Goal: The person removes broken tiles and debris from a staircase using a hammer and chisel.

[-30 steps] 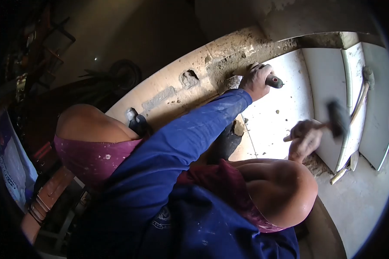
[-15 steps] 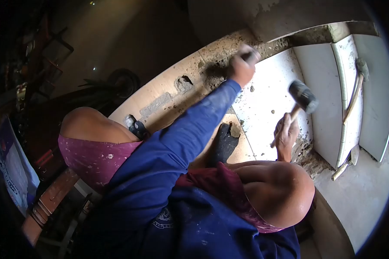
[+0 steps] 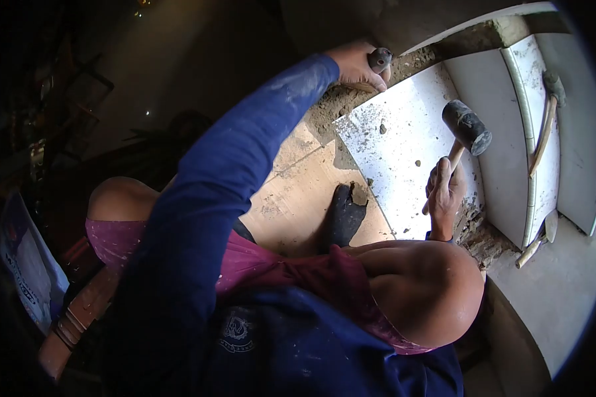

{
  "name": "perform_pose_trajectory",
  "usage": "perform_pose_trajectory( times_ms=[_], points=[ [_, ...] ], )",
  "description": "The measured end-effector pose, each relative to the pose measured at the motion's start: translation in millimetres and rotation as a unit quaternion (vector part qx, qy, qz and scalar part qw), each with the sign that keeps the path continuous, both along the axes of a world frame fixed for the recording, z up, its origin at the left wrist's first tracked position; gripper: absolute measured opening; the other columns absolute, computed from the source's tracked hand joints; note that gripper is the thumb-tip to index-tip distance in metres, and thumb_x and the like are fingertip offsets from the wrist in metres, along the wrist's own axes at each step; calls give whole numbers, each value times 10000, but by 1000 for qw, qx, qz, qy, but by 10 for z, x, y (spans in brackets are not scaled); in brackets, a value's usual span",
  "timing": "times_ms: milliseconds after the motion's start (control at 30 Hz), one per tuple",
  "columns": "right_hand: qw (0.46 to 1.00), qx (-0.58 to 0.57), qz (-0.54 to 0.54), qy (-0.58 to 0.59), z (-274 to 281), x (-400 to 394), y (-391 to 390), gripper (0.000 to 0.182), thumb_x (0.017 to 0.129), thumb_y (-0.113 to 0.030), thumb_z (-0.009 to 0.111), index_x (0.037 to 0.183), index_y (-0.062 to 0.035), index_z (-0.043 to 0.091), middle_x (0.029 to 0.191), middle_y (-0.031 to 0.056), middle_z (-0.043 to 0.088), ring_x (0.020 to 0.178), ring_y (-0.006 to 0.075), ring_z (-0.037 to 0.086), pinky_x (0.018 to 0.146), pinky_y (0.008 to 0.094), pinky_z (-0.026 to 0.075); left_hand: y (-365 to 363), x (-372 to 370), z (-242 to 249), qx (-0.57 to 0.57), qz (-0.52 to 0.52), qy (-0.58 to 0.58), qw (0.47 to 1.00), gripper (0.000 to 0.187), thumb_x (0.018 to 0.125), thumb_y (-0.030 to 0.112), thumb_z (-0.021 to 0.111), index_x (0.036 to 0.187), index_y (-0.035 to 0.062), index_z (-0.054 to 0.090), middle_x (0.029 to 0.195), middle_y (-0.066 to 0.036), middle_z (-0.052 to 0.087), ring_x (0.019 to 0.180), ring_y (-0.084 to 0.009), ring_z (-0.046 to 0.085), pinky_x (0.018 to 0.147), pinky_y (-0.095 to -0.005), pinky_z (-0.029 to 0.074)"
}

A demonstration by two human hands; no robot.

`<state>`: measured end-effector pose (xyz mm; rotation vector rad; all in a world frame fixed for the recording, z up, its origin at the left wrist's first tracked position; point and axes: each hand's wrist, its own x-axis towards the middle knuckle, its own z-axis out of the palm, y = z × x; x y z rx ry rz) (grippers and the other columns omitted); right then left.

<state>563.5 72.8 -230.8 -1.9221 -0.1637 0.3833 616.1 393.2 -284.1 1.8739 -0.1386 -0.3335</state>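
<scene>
In my right hand [image 3: 447, 185] is a black-headed rubber mallet [image 3: 467, 128], gripped by its wooden handle and held head up over the right side of a white tile [image 3: 420, 149]. My left hand [image 3: 356, 65] is closed around a tool with a dark, round-ended handle [image 3: 380, 59]. The rest of that tool is hidden by the hand. It is at the tile's far left edge, over crumbly grey mortar [image 3: 334, 109]. Loose crumbs lie scattered on the tile.
Beige floor tiles [image 3: 298, 188] adjoin the white one, with my dark-covered foot [image 3: 346, 215] on them. To the right rise white tiled steps [image 3: 487, 99]. A wooden-handled hammer [image 3: 544, 135] leans there, and another wooden-handled tool [image 3: 531, 251] lies below. A printed bag [image 3: 30, 264] stands at left.
My left hand has moved up and slightly left with its tool, the forearm now swung farther out. The mallet remains in my right hand, a little higher in view.
</scene>
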Motion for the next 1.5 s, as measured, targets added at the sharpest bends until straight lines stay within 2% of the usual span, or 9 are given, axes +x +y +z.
perform_pose_trajectory(
  times_ms=[433,567,667,833,900,1000,1100,1233,1500],
  points=[
    [988,100,39,-107,646,136,483,279,1010,-250,478,1076,20,504,639,-15,452,460,29,354,391,192,272,55,215,-22,108,-145,26,983,291,664,-42,745,935,53,698,910,-60,705,845,-166,649,749,-313,509],
    [910,303,159,-234,628,336,754,274,1024,-218,396,1153,24,418,673,36,477,504,62,387,415,209,296,79,247,-284,35,-139,4,990,278,663,-49,724,928,31,698,883,-73,706,825,-162,653,726,-312,513],
    [913,-186,295,-213,439,576,773,198,985,-152,485,1019,42,512,712,140,536,536,145,457,491,296,390,100,145,-77,197,-97,-83,972,262,663,-21,719,920,31,706,877,-78,710,837,-169,661,738,-305,509],
    [980,130,99,-111,771,374,856,213,976,-124,489,1101,42,537,785,82,549,649,160,538,610,293,451,181,134,-250,52,-79,2,996,271,657,33,738,920,96,723,906,-83,717,852,-220,668,783,-331,499],
    [831,-137,170,-512,594,488,914,252,973,-129,502,1136,60,539,825,128,606,669,221,591,667,336,496,121,145,-285,79,-90,-26,992,289,656,30,738,931,116,724,909,-73,718,858,-217,668,792,-336,499],
    [938,-238,234,-88,903,531,1000,341,972,-147,518,1205,101,525,987,247,656,841,265,634,800,350,492,149,188,-259,135,-40,-63,988,287,653,51,759,933,87,709,877,-71,712,844,-195,663,795,-318,499],
    [964,-64,128,-226,696,414,998,307,980,-153,511,1172,85,539,879,171,643,825,208,600,800,330,483,115,83,-378,48,-21,-48,997,267,661,90,772,909,51,682,860,-65,699,830,-167,650,782,-303,499],
    [952,-201,220,-70,570,526,926,300,969,-182,542,1140,64,555,740,122,577,704,139,521,651,310,446,97,-27,-512,-67,-26,-18,997,181,749,67,713,926,52,679,898,-76,693,897,-193,643,819,-341,493],
    [981,-94,128,-110,565,516,633,336,988,-242,531,1178,34,556,761,17,516,658,85,430,591,246,361,84,-761,-239,112,193,72,972,233,773,242,723,922,70,673,919,-90,691,864,-198,663,838,-329,503]
  ],
)
